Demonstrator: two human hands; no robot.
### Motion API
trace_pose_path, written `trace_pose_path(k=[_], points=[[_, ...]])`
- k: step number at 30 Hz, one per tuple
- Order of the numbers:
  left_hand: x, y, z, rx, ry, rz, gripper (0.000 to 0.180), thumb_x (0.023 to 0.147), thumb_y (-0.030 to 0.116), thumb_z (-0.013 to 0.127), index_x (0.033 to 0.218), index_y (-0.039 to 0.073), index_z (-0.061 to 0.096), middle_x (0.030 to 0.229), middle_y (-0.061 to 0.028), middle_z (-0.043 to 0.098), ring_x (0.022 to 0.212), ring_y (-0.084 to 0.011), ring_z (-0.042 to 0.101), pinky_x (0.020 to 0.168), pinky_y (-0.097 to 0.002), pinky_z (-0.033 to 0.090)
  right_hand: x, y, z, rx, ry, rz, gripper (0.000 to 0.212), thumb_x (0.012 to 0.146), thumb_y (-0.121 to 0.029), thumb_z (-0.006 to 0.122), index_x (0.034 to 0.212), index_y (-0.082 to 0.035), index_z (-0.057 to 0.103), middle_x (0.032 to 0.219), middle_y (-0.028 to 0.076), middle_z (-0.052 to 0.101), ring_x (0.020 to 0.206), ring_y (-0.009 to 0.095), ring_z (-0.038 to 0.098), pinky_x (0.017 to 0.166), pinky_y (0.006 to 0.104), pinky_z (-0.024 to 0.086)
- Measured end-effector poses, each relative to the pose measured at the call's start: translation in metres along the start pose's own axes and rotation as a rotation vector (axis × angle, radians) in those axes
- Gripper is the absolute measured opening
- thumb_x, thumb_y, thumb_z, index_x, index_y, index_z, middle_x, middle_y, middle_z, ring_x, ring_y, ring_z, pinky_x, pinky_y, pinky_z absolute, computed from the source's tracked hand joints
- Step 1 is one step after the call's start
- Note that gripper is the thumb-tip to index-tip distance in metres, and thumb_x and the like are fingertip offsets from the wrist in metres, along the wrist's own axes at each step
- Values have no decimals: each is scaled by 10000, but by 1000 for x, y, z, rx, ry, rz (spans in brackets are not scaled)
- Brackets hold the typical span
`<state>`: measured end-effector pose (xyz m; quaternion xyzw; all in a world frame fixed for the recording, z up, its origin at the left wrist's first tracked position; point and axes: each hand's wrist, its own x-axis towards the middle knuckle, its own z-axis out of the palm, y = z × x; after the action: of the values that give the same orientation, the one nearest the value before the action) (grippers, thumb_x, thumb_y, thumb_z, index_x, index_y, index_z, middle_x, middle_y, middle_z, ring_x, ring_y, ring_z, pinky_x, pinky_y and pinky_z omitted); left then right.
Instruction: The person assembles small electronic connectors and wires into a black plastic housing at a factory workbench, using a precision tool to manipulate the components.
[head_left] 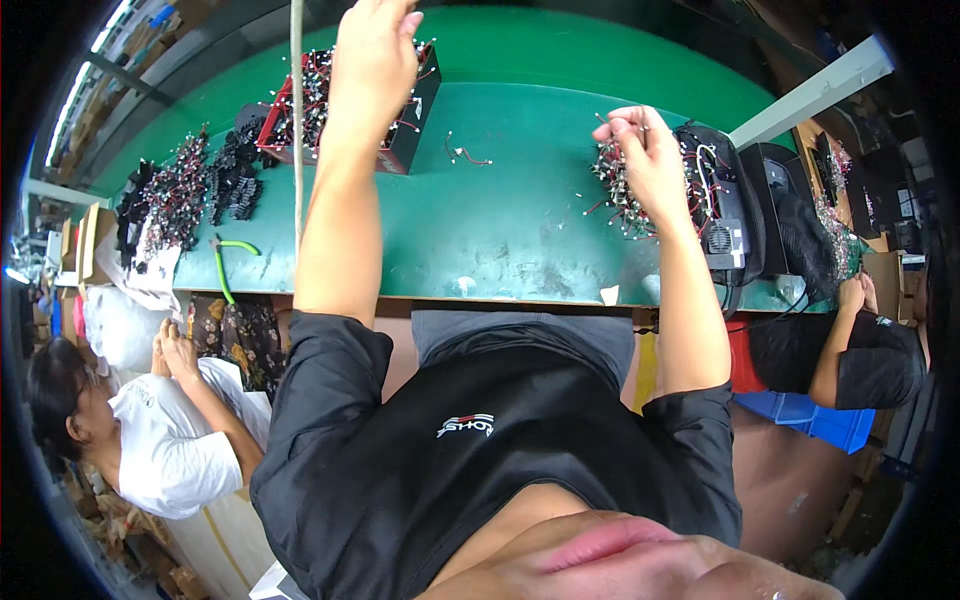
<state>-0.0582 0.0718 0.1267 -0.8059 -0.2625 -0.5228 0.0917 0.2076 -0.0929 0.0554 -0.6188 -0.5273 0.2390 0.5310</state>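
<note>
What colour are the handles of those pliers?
The handles are bright green, seen best in the head view.

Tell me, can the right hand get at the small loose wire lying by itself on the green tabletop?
Probably yes: I see nothing standing on the green tabletop between the right hand and the loose wire. It is at the wire pile, though, so it would have to move left.
</note>
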Motion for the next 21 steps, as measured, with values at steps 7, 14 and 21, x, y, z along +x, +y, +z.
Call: trace_pose_path(k=[7,14,21], points=[[-61,97,50,-1024,-571,-419,296,966,52,547,1261,34,564,1108,-63,633,1040,-139,578,923,-281,465,-29,-17,-14,365,28,197,267,989,-189,609,1185,-10,643,934,60,715,759,57,577,655,199,444],[-116,113,81,-1281,-722,-619,386,966,35,560,1333,56,440,1119,-61,619,900,-94,540,811,-254,467,-45,-3,-30,521,25,330,325,889,-118,727,1179,11,657,964,87,729,668,40,551,563,166,389],[-121,118,86,-1693,-586,-973,331,962,48,602,1289,5,566,1160,-62,610,895,-108,573,814,-246,504,-61,-4,-5,137,86,170,318,864,-12,704,1180,13,685,974,77,732,881,127,677,831,241,518]])
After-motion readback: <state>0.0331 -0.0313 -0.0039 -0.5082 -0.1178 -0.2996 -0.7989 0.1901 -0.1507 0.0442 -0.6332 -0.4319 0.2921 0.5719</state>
